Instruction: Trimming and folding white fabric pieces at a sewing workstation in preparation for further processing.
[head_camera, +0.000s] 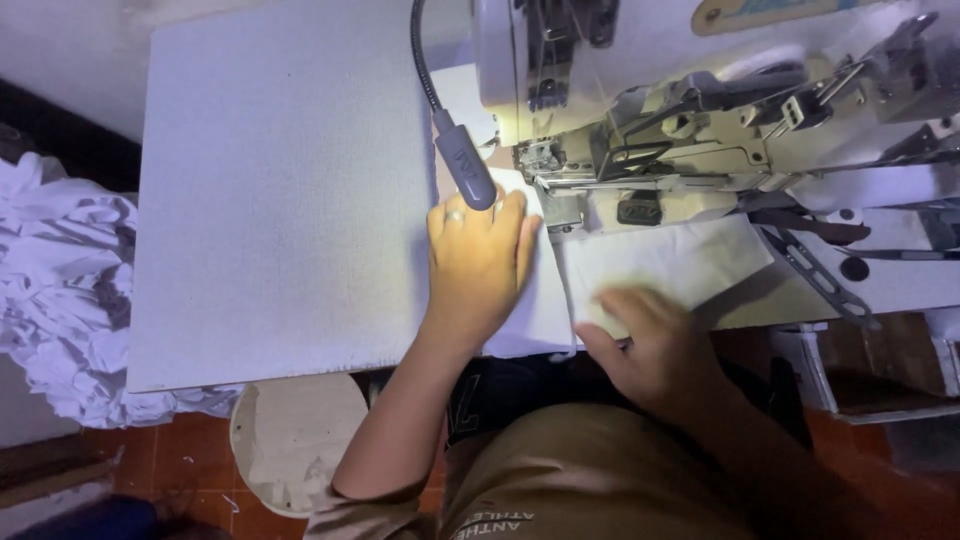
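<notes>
Both my hands flat on white cloth (660, 262) | left hand (478, 262) fingers together | right hand (655, 345) blurred, fingers unclear | sewing machine (640, 150) just beyond

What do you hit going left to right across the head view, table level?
Heap of white fabric → white table extension → left hand flat on white cloth → right hand → sewing machine

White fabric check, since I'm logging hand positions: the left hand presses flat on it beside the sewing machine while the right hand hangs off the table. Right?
Not quite. The head view shows the left hand flat on the white fabric beside the sewing machine, but the right hand also rests on the fabric.
</notes>
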